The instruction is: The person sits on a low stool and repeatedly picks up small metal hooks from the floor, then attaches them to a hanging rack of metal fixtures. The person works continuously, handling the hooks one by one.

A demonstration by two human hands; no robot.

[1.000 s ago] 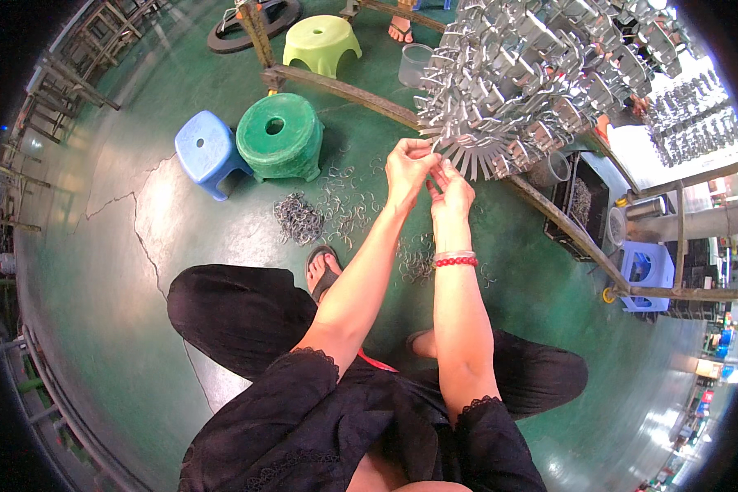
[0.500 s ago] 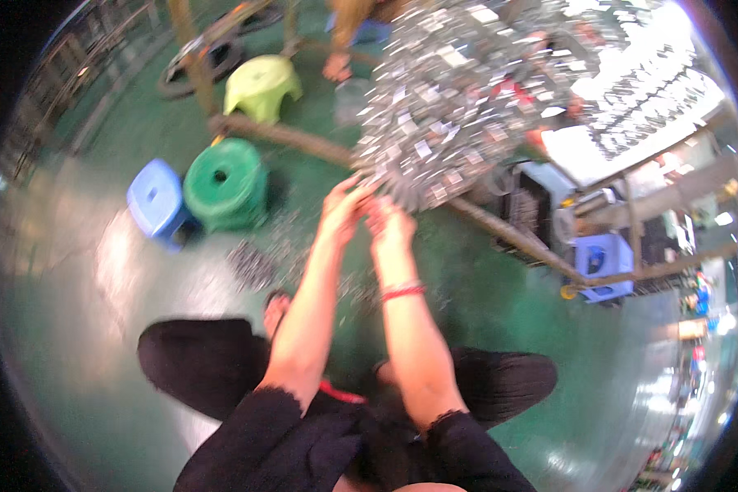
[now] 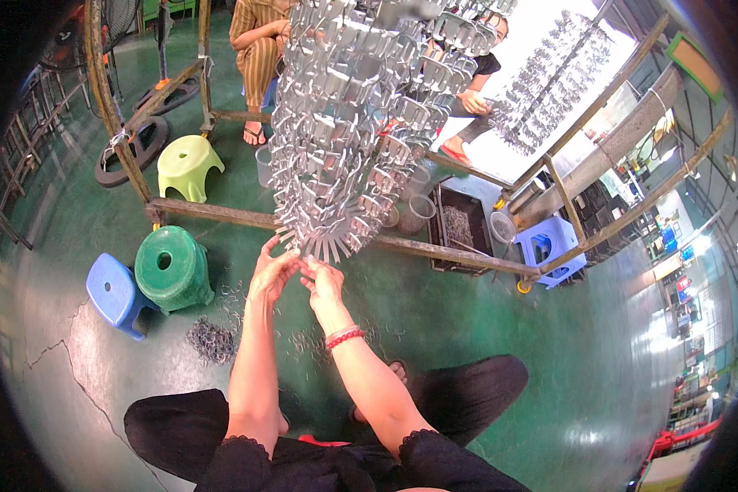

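A tall hanging rack of shiny metal clips [image 3: 336,123] fills the upper middle, with a ring of flat metal fins [image 3: 328,239] at its lower end. My left hand [image 3: 272,272] is just below and left of those fins, its index finger stretched upward and thumb pointing right. Close beside it, my right hand [image 3: 325,283] is under the fins with loosely bent fingers apart. Nothing shows held in either hand. Whether the fingertips touch the metal is hard to tell.
Wooden bars [image 3: 221,215] frame the rack. Left are green [image 3: 172,275], blue [image 3: 116,287] and yellow-green [image 3: 187,164] stools, plus a pile of small metal pieces [image 3: 211,340]. A crate [image 3: 461,225] and purple stool [image 3: 549,250] stand right. Two people sit beyond the rack.
The view has shifted and the blur is gone. My hands, closer together before, are now a little apart. They sit lower and further left in the picture, still at the rack's lower end.
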